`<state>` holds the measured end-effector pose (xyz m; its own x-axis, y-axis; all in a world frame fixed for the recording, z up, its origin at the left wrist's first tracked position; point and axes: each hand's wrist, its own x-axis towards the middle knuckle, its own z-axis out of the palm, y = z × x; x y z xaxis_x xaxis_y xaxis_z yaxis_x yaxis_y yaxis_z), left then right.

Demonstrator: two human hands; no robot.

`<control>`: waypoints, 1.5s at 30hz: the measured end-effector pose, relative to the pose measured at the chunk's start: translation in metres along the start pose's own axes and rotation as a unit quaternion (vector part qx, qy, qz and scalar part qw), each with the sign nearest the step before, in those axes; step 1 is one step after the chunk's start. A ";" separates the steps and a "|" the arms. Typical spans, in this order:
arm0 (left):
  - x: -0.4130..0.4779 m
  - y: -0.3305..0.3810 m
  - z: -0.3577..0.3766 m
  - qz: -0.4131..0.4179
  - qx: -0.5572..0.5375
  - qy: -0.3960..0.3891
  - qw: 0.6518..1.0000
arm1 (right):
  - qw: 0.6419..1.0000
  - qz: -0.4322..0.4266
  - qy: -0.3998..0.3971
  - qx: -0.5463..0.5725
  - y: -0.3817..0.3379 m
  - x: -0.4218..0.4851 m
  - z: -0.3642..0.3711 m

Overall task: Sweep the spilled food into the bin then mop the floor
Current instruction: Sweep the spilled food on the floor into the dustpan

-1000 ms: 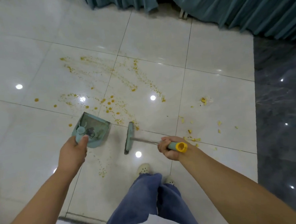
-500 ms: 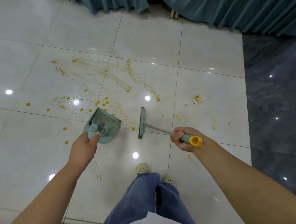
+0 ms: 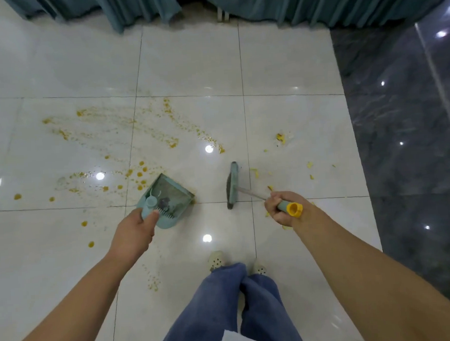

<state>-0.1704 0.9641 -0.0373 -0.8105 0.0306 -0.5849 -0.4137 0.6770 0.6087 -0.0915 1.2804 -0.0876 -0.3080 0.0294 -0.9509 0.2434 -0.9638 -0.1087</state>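
Gripping dustpan [image 3: 172, 196] in left hand [image 3: 133, 232], broom [image 3: 232, 184] in right hand [image 3: 280, 209], fingers [image 3: 271, 207] clamped; open tile [image 3: 210, 186] between edges.

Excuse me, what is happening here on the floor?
Someone is sweeping up spilled food. The left hand grips a green dustpan held down at the white tiled floor. The right hand grips the handle of a small broom, whose head stands to the right of the dustpan, apart from it. The food lies scattered as yellow bits and smears on both sides.
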 end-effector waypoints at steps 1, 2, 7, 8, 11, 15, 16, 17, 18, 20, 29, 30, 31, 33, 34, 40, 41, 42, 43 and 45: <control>0.001 0.005 0.004 0.000 -0.002 -0.010 1.000 | 1.000 -0.004 0.005 0.018 -0.008 -0.002 -0.013; 0.002 0.010 0.009 0.001 -0.004 -0.020 1.000 | 0.999 -0.009 0.011 0.034 -0.017 -0.004 -0.026; 0.005 0.042 0.037 0.021 0.015 -0.055 0.998 | 0.996 -0.026 0.035 0.077 -0.052 -0.016 -0.079; 0.006 0.049 0.043 0.026 0.023 -0.058 0.998 | 0.996 -0.026 0.035 0.083 -0.058 -0.019 -0.085; 0.008 0.070 0.063 0.038 0.043 -0.067 0.996 | 0.995 -0.023 0.022 0.091 -0.079 -0.028 -0.090; 0.013 0.099 0.092 0.030 0.045 -0.079 0.995 | 0.995 0.006 -0.035 0.090 -0.113 -0.025 -0.077; 0.015 0.106 0.099 0.026 0.046 -0.079 0.995 | 0.995 0.015 -0.049 0.086 -0.123 -0.020 -0.070; 0.016 0.114 0.107 0.023 0.048 -0.079 0.996 | 0.994 0.025 -0.061 0.085 -0.134 -0.014 -0.062; 0.018 0.121 0.114 0.020 0.049 -0.078 0.996 | 0.993 0.032 -0.073 0.085 -0.145 -0.005 -0.053; 0.024 0.137 0.127 0.014 0.047 -0.077 0.996 | 0.990 0.046 -0.090 0.095 -0.168 0.014 -0.033; 0.040 0.189 0.185 0.010 0.021 -0.078 0.997 | 0.964 0.050 -0.070 0.251 -0.249 0.070 -0.037; 0.041 0.194 0.190 0.010 0.021 -0.080 0.996 | 0.959 0.052 -0.063 0.273 -0.254 0.067 -0.050; 0.041 0.198 0.195 0.011 0.022 -0.084 0.996 | 0.953 0.056 -0.061 0.290 -0.259 0.059 -0.063; 0.041 0.206 0.204 0.013 0.031 -0.090 0.995 | 0.948 0.052 -0.052 0.309 -0.263 0.046 -0.092; 0.041 0.209 0.209 0.015 0.037 -0.093 0.995 | 0.948 0.048 -0.044 0.313 -0.263 0.042 -0.106; 0.037 0.222 0.227 0.026 0.057 -0.100 0.993 | 0.959 0.072 -0.033 0.272 -0.270 0.026 -0.148; 0.037 0.225 0.228 0.031 0.064 -0.101 0.992 | 0.966 0.069 -0.045 0.247 -0.274 0.019 -0.147; 0.036 0.228 0.229 0.037 0.075 -0.103 0.991 | 0.971 0.064 -0.057 0.222 -0.280 0.011 -0.144; 0.036 0.230 0.229 0.045 0.086 -0.106 0.990 | 0.977 0.057 -0.068 0.195 -0.287 0.003 -0.138; 0.037 0.234 0.230 0.058 0.108 -0.113 0.986 | 0.987 0.042 -0.077 0.133 -0.302 -0.009 -0.123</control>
<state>-0.2016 1.2925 -0.0400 -0.7240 0.2642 -0.6372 -0.2054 0.7993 0.5648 -0.0485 1.6037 -0.0819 -0.4378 -0.0746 -0.8960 0.0303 -0.9972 0.0683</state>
